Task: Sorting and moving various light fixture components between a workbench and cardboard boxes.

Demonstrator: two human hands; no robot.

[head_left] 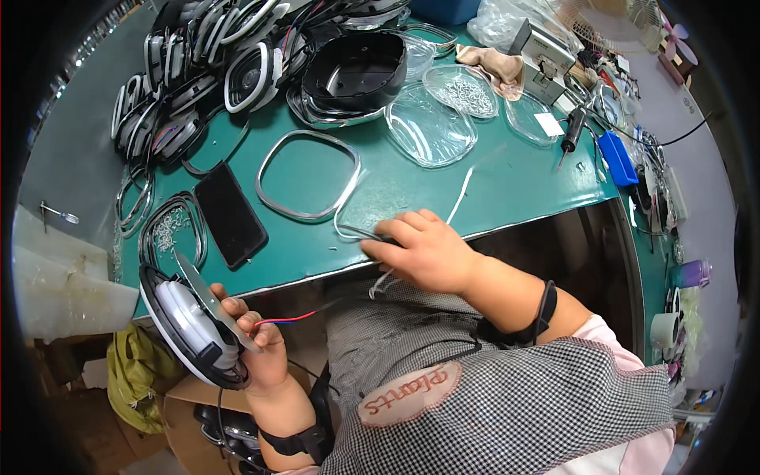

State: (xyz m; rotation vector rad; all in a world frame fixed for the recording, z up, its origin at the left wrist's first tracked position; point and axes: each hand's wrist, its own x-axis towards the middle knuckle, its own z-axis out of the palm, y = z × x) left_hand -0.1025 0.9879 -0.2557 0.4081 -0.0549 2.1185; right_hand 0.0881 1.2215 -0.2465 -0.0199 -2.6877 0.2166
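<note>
My left hand (263, 348) grips a rounded white, grey and black housing (186, 321) beyond the left part of the table's near edge. It is tilted on its side, with a thin grey plate (207, 297) along its face under my fingers. A red and a blue wire (285, 321) stick out beside my thumb. Close to the middle of the table's near edge, my right hand (431, 252) pinches a thin dark cord (360, 233). A loose white strip (340, 212) runs from near those fingers, and a pale strand (380, 283) dangles below them.
A black phone (229, 215) and a grey ring (309, 176) lie on the green table (419, 194). Similar housings (214, 47) are heaped at back left, beside a black bowl-shaped shell (356, 73). Clear covers (431, 127), a screwdriver (573, 131) and a blue bin (617, 158) are to the right.
</note>
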